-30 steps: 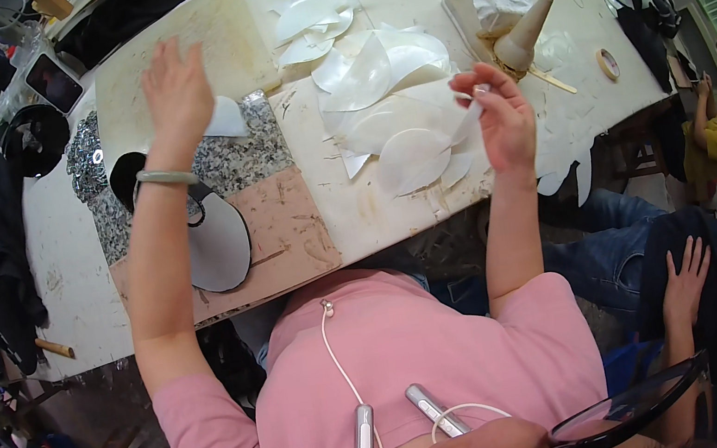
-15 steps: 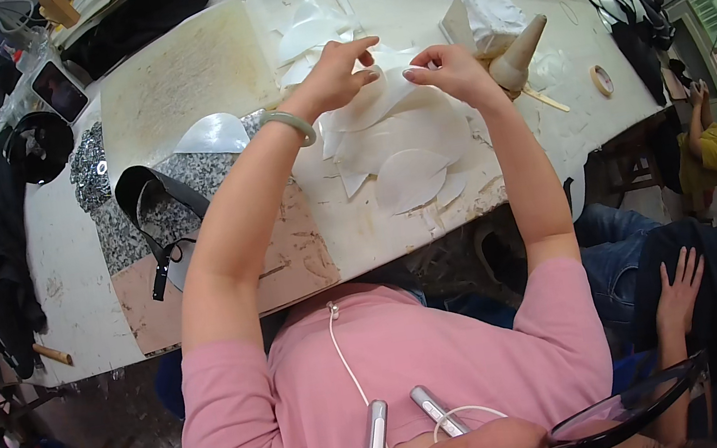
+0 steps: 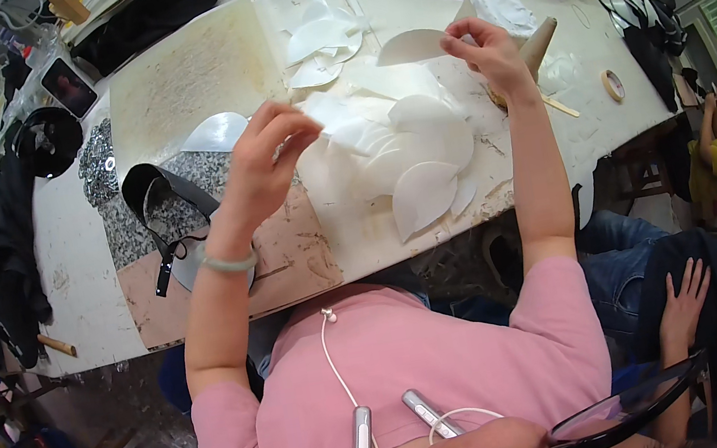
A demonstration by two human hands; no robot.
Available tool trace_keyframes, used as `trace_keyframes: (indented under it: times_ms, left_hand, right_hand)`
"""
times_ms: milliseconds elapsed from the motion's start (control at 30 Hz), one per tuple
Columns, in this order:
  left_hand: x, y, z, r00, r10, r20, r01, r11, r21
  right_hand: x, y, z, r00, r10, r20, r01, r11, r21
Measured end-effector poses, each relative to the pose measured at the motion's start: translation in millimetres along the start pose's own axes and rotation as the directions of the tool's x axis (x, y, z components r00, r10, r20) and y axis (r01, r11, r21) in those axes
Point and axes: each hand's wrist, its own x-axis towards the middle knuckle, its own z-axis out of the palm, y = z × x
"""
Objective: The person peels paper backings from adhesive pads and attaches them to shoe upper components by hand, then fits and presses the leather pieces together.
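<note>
My right hand (image 3: 488,49) pinches a pale leaf-shaped sheet piece (image 3: 410,47) by its right end, raised over the far side of the pile. Nearer to me and to the left, my left hand (image 3: 268,154) has curled fingers. A thin, glossy white sheet (image 3: 339,122), smeared by motion, shows at its fingertips and seems held there. Between and below the hands lies a heap of overlapping white leaf-shaped pieces (image 3: 424,195). Farther back is a smaller stack of glossy white pieces (image 3: 324,37). A single glossy piece (image 3: 215,132) rests left of my left hand.
A cone-shaped tool (image 3: 539,45) and a white wrapped block (image 3: 503,11) stand beside my right hand. A tape roll (image 3: 611,85) lies farther right. At left are a dark curved strap (image 3: 152,196), a speckled slab (image 3: 121,233) and a phone (image 3: 68,89). Another person's hand (image 3: 685,303) is at lower right.
My hands have moved apart. The left came back toward me and left with the thin sheet at its fingers; the right moved right and away, lifting the leaf-shaped piece off the heap.
</note>
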Motion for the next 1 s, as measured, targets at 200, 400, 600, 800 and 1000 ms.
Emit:
trace_keyframes:
  times_ms: [200,400,600,800,1000]
  left_hand:
    - [47,-57,45,0.935,-0.277,-0.220,0.258,0.960,-0.111]
    - [45,-9,14,0.793,-0.607,0.059,0.483,0.565,-0.669]
    - [-41,42,-25,0.775,-0.601,0.192,0.570,0.537,-0.622]
    - [-146,63,-36,0.679,-0.717,-0.155,0.565,0.646,-0.512]
    - [-221,60,-30,0.488,-0.825,-0.286,0.608,0.556,-0.566]
  right_hand:
    - [-63,-62,48,0.356,-0.895,0.271,0.905,0.257,-0.339]
    - [-108,-65,64,0.227,-0.914,0.337,0.940,0.115,-0.322]
    - [-110,-62,95,0.317,-0.846,0.429,0.948,0.267,-0.173]
    - [-126,-50,148,0.704,-0.325,0.631,0.431,0.902,-0.016]
    - [-141,-32,224,0.665,-0.051,0.745,0.217,0.968,-0.127]
